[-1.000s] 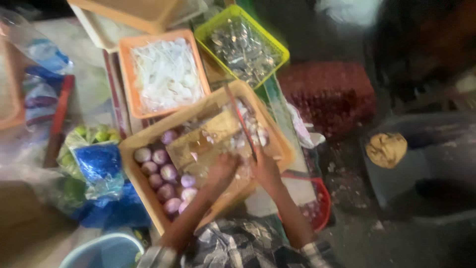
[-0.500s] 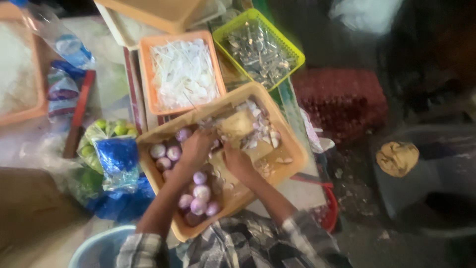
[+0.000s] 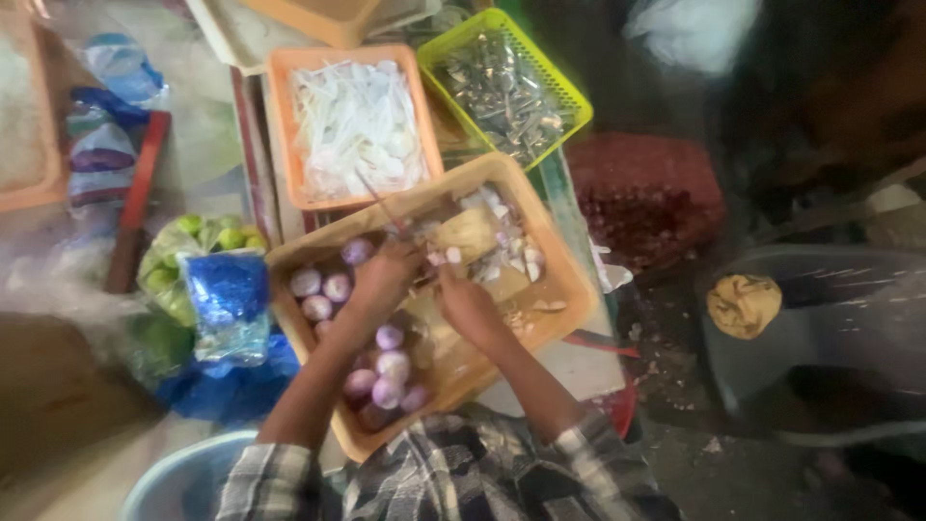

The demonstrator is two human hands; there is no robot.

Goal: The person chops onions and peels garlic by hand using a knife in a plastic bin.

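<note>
Two hands (image 3: 424, 289) closed, grip unclear, over orange tray (image 3: 555, 265); cluttered table; dark floor.

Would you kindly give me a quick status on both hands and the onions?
Left hand gripping a knife. Right hand beside it, grasp unclear. Peeled onions in the orange tray. Nothing in the way.

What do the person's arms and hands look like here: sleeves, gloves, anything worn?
Both hands are bare, with no gloves; no rings or watch can be made out in the blur. The left hand and right hand extend from bare forearms. Both sleeves are a plaid shirt in grey, white and dark checks, pushed back to about the elbows.
</note>
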